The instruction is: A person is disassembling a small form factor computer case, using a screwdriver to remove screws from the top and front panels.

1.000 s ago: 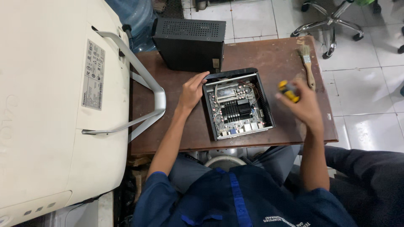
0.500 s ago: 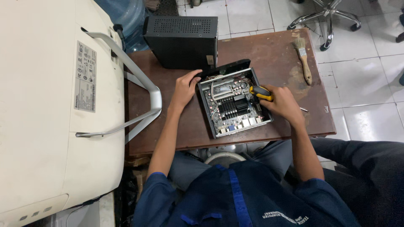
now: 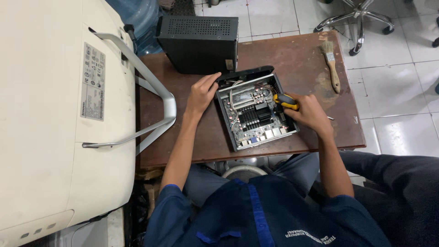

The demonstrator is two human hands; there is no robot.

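While the person sits close against the brown surface point(image 3: 302, 50), blue sleeves and lap filling the near edge of the view, both forearms run up and away toward an opened small computer case point(image 3: 256, 110) lying flat near the front edge, its circuit board exposed with a finned black heat sink at the centre. The right hand point(image 3: 311, 114) is at the case's right wall, its fingers closed around a yellow-and-black screwdriver point(image 3: 286, 101); the handle's long axis lies roughly crosswise, pointing left and slightly away into the case, so the tip, which I cannot make out, sits over the right side of the board. The left hand point(image 3: 201, 93) rests on the far-left corner of the case, fingers bent loosely over the rim and holding nothing, steadying it. Of the two, the right hand is the one nearer the board itself. Beyond the case stands a black perforated cover point(image 3: 199, 43), upright at the surface's far-left part, and a paintbrush point(image 3: 330, 64) lies well apart at the far right. A large white monitor back with a grey stand point(image 3: 137, 91) lies to the left, and an office chair base point(image 3: 361, 16) shows on the tiled floor.
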